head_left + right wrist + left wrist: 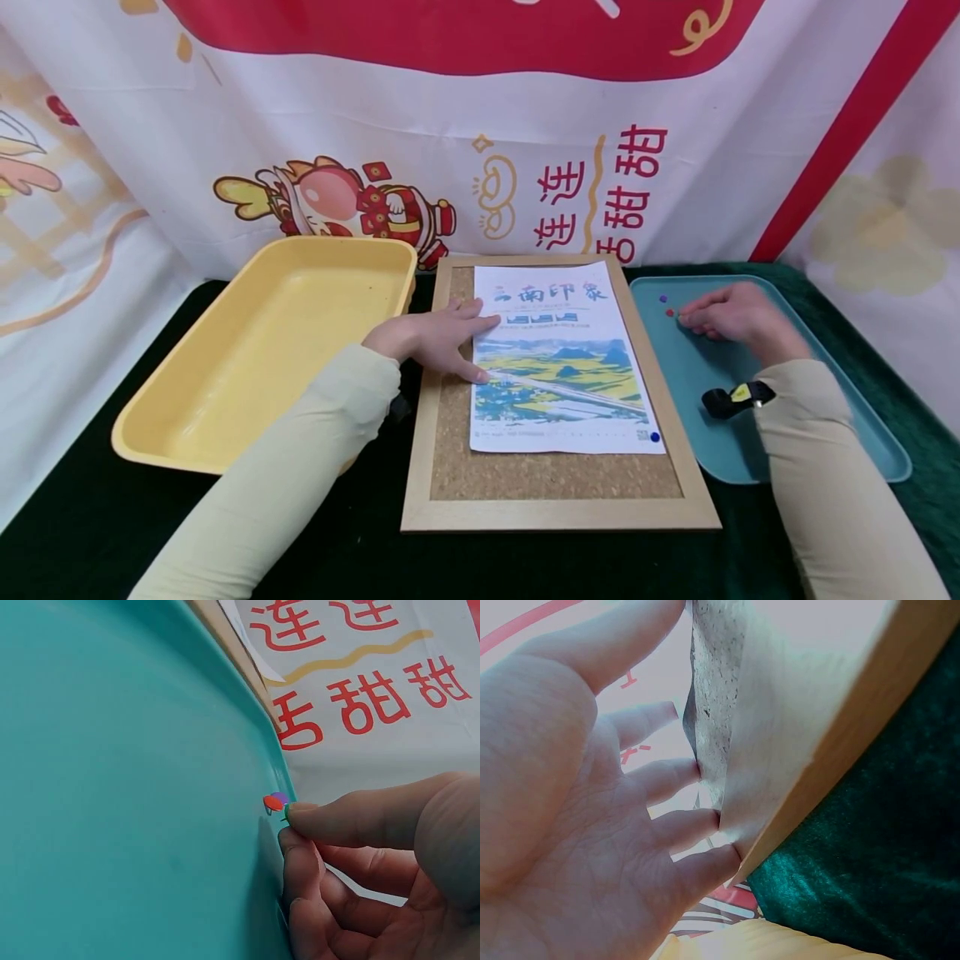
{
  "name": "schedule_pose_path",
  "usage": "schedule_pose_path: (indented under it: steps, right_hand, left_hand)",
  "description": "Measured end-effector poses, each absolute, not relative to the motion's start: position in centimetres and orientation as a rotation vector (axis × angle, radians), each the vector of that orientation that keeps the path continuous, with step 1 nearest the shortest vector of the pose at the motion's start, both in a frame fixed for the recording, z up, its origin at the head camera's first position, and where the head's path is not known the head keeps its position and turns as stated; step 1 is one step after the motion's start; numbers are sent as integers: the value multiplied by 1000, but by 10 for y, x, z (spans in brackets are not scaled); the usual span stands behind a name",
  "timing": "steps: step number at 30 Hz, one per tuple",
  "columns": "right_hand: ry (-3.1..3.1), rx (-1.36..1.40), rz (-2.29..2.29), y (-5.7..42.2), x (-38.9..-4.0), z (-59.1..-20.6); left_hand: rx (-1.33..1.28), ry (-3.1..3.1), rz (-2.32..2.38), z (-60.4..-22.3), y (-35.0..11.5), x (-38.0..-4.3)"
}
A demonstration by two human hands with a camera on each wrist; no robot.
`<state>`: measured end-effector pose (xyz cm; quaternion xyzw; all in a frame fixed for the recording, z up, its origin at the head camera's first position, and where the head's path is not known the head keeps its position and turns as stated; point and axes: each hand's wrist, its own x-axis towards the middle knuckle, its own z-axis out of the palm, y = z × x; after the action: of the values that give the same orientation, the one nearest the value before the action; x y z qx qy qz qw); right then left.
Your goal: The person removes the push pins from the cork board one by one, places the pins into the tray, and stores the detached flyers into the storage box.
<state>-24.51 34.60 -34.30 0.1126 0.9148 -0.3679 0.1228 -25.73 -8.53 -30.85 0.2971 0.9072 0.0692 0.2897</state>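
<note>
Pinching green tack (286, 813) | right hand (738, 315) | left hand (441, 337) on paper (558, 383)

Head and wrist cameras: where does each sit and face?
Head: worn on the head, facing forward and down at the corkboard; shows left grip, right grip, sleeves.
Left wrist: on that wrist, facing left grip, wooden frame.
Right wrist: on that wrist, facing right grip pinching green pin, and tray.
Head and right wrist share the red pin.

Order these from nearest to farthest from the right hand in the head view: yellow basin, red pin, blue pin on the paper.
1. Red pin: on the teal tray.
2. Blue pin: lower right of the paper.
3. Yellow basin: far left side.
</note>
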Motion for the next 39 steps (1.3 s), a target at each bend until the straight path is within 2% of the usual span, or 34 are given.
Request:
schedule_pose_path:
  steps: [17, 39]
  right_hand:
    - [2679, 380, -1026, 341, -244, -346]
    - [2667, 315, -1138, 340, -244, -334]
  left_hand:
    - [785, 2425, 192, -309, -84, -257]
    - [794, 2424, 191, -308, -85, -256]
